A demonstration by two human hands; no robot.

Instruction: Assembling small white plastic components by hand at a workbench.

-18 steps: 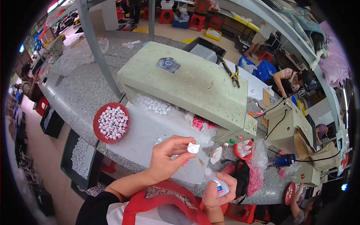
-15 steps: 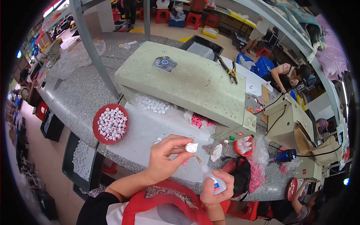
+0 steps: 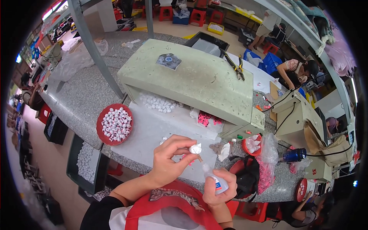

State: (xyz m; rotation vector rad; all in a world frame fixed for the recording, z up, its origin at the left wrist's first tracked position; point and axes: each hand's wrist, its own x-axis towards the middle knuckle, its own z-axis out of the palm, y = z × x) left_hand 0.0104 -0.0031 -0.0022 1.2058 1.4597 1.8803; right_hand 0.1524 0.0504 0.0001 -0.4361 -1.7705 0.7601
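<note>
My left hand point(image 3: 168, 159) pinches a small rounded white piece point(image 3: 195, 148) between thumb and fingertips, above the paper-covered worktop. Its uneven upper edge faces up. Just below, my right hand point(image 3: 219, 188) grips a translucent squeeze bottle point(image 3: 217, 183), which is tilted with its narrow nozzle point(image 3: 201, 159) pointing up at the piece. The tip sits close to my left thumb; whether it touches the piece I cannot tell. A few white pieces and some pink bits lie on the paper point(image 3: 145, 136) behind my left hand.
A pale green metal box point(image 3: 191, 76) stands ahead, pliers point(image 3: 237, 69) on top, white pieces point(image 3: 161, 103) beneath. At left are a red bowl point(image 3: 100, 130) of white-and-pink pieces and a dark crate point(image 3: 73, 168). Right: a red basket point(image 3: 245, 147), black bag point(image 3: 245, 180), blue can point(image 3: 295, 155). Co-workers sit beyond.
My right hand and the bottle have shifted slightly up and left, with the nozzle now nearer my left thumb. My left hand keeps its pinch on the white piece.
</note>
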